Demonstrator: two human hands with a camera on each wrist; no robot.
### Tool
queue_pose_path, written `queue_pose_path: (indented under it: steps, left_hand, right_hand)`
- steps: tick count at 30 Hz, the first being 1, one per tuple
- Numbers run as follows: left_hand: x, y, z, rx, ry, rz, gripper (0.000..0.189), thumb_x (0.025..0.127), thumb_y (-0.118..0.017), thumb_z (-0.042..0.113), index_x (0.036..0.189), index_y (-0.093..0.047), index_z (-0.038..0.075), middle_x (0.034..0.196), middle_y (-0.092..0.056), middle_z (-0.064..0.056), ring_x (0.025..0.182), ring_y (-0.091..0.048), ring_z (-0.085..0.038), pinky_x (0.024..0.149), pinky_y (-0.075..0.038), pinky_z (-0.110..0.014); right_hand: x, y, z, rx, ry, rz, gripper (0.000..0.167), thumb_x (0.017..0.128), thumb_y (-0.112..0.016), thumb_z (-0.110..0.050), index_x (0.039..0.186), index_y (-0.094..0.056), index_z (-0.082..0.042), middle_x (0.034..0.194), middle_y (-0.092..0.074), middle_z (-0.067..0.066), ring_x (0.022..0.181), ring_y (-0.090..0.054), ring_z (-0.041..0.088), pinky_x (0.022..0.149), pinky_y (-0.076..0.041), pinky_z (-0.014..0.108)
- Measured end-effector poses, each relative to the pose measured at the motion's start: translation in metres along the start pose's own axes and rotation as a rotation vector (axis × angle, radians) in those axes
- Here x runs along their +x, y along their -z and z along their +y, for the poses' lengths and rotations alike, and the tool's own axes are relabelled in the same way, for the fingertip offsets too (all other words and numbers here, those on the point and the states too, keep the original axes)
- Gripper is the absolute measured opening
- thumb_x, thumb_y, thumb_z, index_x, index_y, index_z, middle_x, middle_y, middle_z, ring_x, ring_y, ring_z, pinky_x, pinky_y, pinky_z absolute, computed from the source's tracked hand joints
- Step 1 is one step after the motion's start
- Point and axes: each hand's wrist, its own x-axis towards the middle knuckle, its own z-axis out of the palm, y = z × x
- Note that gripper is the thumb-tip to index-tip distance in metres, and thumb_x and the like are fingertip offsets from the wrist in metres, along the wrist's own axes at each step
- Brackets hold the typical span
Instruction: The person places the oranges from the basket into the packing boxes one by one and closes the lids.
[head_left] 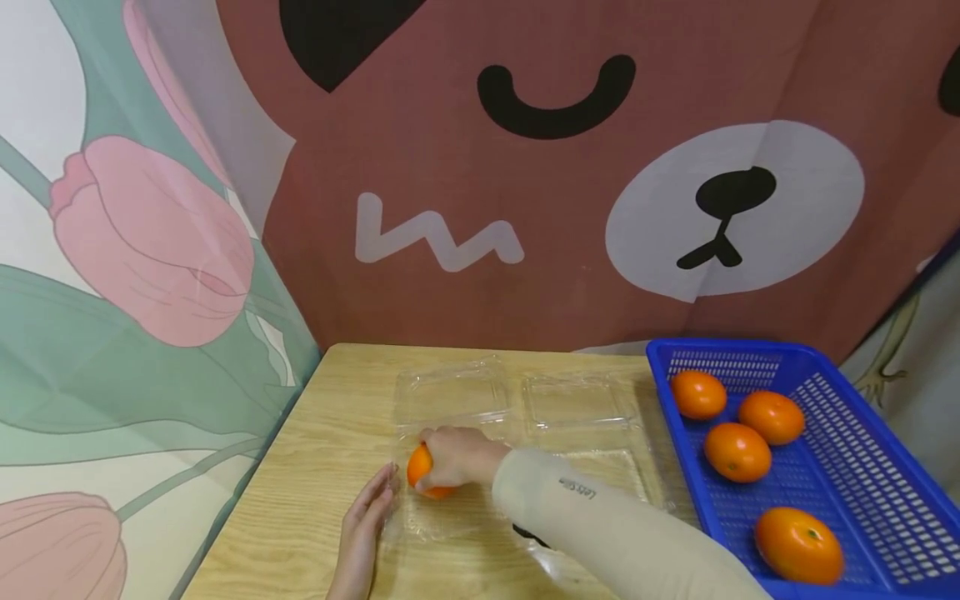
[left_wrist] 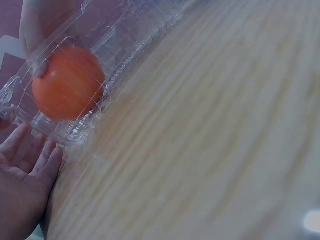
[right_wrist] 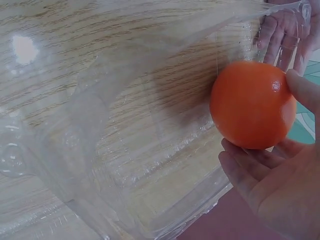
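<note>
My right hand [head_left: 461, 457] grips an orange [head_left: 420, 468] inside the left clear plastic clamshell box [head_left: 438, 525], near its left side. Thumb and fingers lie round opposite sides of the fruit [right_wrist: 252, 105] in the right wrist view. My left hand [head_left: 365, 525] is at that box's left wall, its fingers fairly straight and holding nothing. The left wrist view has the left fingertips [left_wrist: 47, 152] right by the box's edge, with the orange [left_wrist: 70, 82] showing through the clear wall. The box's lid [head_left: 450, 396] lies folded back towards the wall.
A second clear clamshell box [head_left: 600, 462], lid back, sits to the right, partly behind my right sleeve [head_left: 585, 508]. At the table's right stands a blue plastic basket [head_left: 678, 467] with several oranges [head_left: 737, 452]. A printed bear curtain [head_left: 450, 308] hangs behind the wooden table [head_left: 322, 433].
</note>
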Motion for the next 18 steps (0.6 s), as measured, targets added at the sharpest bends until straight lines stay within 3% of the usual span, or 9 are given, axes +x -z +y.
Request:
queue_pose_path:
  steps: [9,14,18]
  left_hand:
    - [0.001,0.0,0.0,-0.002,-0.019,0.0,0.057,0.103,-0.052,0.033,0.15,-0.04,0.003,0.152,-0.042,-0.013,0.129,-0.049,-0.009,0.097,-0.043,-0.014]
    - [0.001,0.0,0.001,-0.006,-0.018,0.006,0.056,0.103,-0.052,0.032,0.149,-0.04,0.001,0.152,-0.042,-0.013,0.126,-0.049,-0.002,0.096,-0.042,-0.013]
    - [0.0,0.0,0.002,-0.007,-0.003,0.01,0.056,0.104,-0.051,0.031,0.149,-0.04,0.002,0.153,-0.041,-0.013,0.122,-0.049,0.003,0.096,-0.042,-0.012]
  right_hand:
    - [-0.003,0.008,0.005,0.015,0.023,-0.001,0.065,0.087,-0.071,-0.049,0.138,-0.057,-0.013,0.12,-0.067,0.0,0.105,-0.062,0.015,0.086,-0.05,0.033]
    - [-0.008,0.019,0.009,0.029,0.043,-0.012,0.059,0.091,-0.068,-0.048,0.138,-0.058,-0.014,0.132,-0.063,-0.002,0.118,-0.059,0.019,0.095,-0.049,0.036]
    - [-0.021,0.026,0.011,0.05,0.013,0.038,0.052,0.092,-0.067,-0.044,0.133,-0.062,-0.013,0.129,-0.065,0.0,0.115,-0.061,0.021,0.089,-0.053,0.039]
